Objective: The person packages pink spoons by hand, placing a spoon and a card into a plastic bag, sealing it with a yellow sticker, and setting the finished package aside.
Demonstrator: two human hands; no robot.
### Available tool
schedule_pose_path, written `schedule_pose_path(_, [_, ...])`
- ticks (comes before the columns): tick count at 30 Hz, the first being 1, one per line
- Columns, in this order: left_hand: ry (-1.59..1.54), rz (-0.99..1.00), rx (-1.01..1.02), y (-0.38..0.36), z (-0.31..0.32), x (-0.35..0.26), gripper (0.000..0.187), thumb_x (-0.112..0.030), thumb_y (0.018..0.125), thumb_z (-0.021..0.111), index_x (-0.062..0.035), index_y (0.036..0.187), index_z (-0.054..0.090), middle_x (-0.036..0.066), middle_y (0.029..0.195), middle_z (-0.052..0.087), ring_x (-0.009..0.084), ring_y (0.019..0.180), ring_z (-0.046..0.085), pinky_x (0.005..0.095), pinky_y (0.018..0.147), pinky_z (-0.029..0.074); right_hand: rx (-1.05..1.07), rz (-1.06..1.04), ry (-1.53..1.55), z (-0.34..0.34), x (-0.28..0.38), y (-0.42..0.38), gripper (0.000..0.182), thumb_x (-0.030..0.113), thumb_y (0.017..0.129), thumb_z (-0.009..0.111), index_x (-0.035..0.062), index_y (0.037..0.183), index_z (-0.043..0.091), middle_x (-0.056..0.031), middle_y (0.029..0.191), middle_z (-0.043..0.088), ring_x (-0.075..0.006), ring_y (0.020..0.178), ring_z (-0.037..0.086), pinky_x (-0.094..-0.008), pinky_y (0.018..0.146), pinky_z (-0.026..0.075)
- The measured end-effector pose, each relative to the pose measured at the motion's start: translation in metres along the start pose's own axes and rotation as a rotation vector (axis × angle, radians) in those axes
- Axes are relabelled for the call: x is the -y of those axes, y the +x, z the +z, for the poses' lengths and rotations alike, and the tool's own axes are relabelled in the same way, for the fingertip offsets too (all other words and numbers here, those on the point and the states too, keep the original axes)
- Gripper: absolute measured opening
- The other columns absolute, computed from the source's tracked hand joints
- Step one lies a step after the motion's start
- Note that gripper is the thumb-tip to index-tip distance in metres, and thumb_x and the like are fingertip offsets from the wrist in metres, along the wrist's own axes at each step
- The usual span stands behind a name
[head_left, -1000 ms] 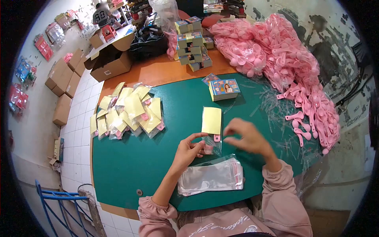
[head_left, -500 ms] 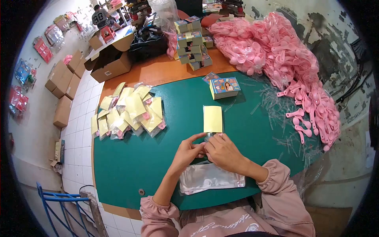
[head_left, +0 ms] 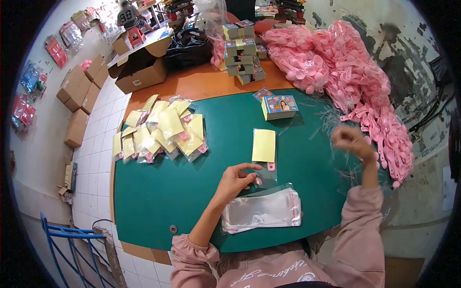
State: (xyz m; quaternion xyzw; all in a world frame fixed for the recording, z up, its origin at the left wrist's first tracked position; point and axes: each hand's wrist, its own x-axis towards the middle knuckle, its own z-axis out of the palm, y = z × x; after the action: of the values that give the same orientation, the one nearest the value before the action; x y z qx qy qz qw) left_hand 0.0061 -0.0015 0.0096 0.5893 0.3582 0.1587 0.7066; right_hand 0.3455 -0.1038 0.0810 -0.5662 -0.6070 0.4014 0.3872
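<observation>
A clear packet with a yellow card (head_left: 263,145) and the end of a pink spoon (head_left: 271,166) lies mid-table. At the packet's lower left is my left hand (head_left: 236,181), thumb and forefinger apart near the plastic flap. My right hand (head_left: 353,142) is raised over the right side of the table, near the loose pink spoons (head_left: 382,139); motion blurs its fingers. A stack of clear bags (head_left: 261,210) lies near the front edge, just below my left hand. Beyond the packet sits a stack of printed cards (head_left: 279,106).
Filled packets (head_left: 168,124) are heaped on the left of the green table (head_left: 158,197). Bags of pink spoons (head_left: 355,62) lie at the back right. Card stacks (head_left: 240,46), a black bag (head_left: 188,49) and an open carton (head_left: 140,76) stand behind. A person (head_left: 128,17) sits far back.
My right hand has left the packet and moved right, toward the pink spoons. The spoon end below the yellow card is now uncovered. My left hand stays near the packet's lower end.
</observation>
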Motion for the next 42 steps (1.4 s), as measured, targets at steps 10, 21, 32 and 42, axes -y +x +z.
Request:
schedule_pose_path(10, [-0.342, 0.055, -0.035, 0.006, 0.009, 0.008, 0.020, -0.010, 0.088, 0.048, -0.0001, 0.102, 0.058, 0.003, 0.084, 0.060, 0.0071, 0.078, 0.056, 0.0194, 0.070, 0.046, -0.212, -0.105, -0.646, 0.074, 0.017, -0.005, 0.046, 0.014, 0.063, 0.067, 0.0008, 0.102, 0.047, -0.0173, 0.097, 0.044, -0.0339, 0.093, 0.046, -0.0387, 0.082, 0.039])
schedule_pose_path(21, [-0.053, 0.158, -0.100, -0.001, 0.001, 0.001, 0.024, -0.009, 0.087, 0.050, -0.0048, 0.110, 0.048, 0.006, 0.080, 0.061, 0.0117, 0.075, 0.059, 0.0238, 0.067, 0.047, -0.268, -0.110, -0.021, 0.160, -0.015, 0.032, 0.014, 0.004, 0.075, 0.062, 0.0013, 0.086, 0.055, -0.0080, 0.086, 0.046, -0.0149, 0.073, 0.052, -0.0265, 0.065, 0.046])
schedule_pose_path(32, [0.468, 0.312, -0.189, 0.003, 0.005, 0.002, 0.015, -0.012, 0.081, 0.060, -0.0011, 0.089, 0.055, 0.003, 0.078, 0.059, 0.0091, 0.071, 0.054, 0.0224, 0.058, 0.045, -0.001, 0.070, 0.362, 0.152, -0.032, 0.040, 0.014, 0.012, 0.081, 0.061, 0.0006, 0.084, 0.054, -0.0011, 0.076, 0.056, -0.0064, 0.069, 0.053, -0.0215, 0.062, 0.044])
schedule_pose_path(42, [0.485, 0.331, -0.250, 0.007, 0.007, 0.001, 0.018, -0.016, 0.079, 0.061, 0.0019, 0.082, 0.058, 0.009, 0.074, 0.060, 0.0150, 0.068, 0.058, 0.0263, 0.061, 0.046, -0.126, 0.132, 0.328, 0.159, -0.026, 0.043, 0.011, 0.009, 0.084, 0.056, -0.0004, 0.083, 0.051, -0.0046, 0.071, 0.057, -0.0088, 0.064, 0.057, -0.0210, 0.058, 0.046])
